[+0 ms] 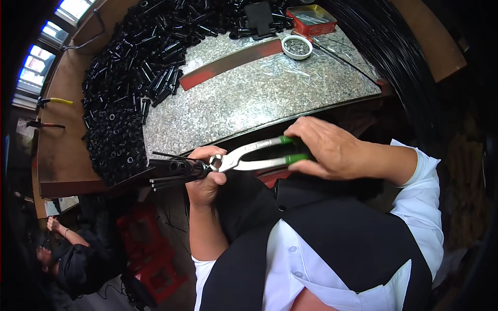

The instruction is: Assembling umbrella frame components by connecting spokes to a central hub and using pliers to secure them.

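My right hand [332, 147] is closed round the green-gripped handles of a pair of end-cutting pincers [230, 160]. The handles are spread apart, and the rounded steel jaws point left. In my left hand [202, 193] is a black tubular fitting [179, 166] with several thin rods running out to the left; thumb and fingers grip it from both sides. The pincer jaws meet the fitting's right end, between my left fingertips. What sits inside the jaws is too small to tell. Both hands are just in front of the table's near edge.
A large heap of black tubular parts [116, 98] covers the left of the speckled table [233, 114]. Farther back are a red-and-grey strip [231, 63], a white bowl [297, 47] of small metal bits, a red tin [312, 20] and long black rods [386, 52]. Another person [85, 259] sits at lower left.
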The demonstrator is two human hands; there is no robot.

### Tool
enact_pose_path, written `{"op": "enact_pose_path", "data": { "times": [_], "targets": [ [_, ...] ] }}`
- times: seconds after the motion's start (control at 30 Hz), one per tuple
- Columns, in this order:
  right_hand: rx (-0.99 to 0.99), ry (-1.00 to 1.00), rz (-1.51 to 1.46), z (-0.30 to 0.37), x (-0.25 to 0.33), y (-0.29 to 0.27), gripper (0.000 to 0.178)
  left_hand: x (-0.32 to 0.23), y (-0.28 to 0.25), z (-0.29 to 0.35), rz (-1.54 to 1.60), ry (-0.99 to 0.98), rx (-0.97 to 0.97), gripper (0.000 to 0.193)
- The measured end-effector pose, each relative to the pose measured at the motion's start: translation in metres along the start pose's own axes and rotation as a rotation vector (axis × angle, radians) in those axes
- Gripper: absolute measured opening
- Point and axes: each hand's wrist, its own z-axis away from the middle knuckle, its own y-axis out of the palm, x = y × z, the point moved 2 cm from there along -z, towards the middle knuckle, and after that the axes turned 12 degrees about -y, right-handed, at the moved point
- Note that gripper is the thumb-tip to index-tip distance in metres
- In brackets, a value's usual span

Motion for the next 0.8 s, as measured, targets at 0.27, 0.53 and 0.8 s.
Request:
{"op": "enact_pose_path", "data": {
  "times": [0.27,0.53,0.8],
  "targets": [
    [0.577,0.913,-1.435,0.009,-0.005,0.011,0.025,-0.001,-0.004,-0.008,0.039,-0.059,0.264,0.067],
    [-0.021,-0.076,0.203,-0.004,-0.01,0.007,0.044,0.003,-0.014,-0.014,0.098,-0.166,0.194,0.062],
    [0.574,0.807,-1.182,0.005,-0.016,0.015,0.027,0.003,-0.008,-0.016,-0.006,-0.126,0.284,0.052]
  ]
}}
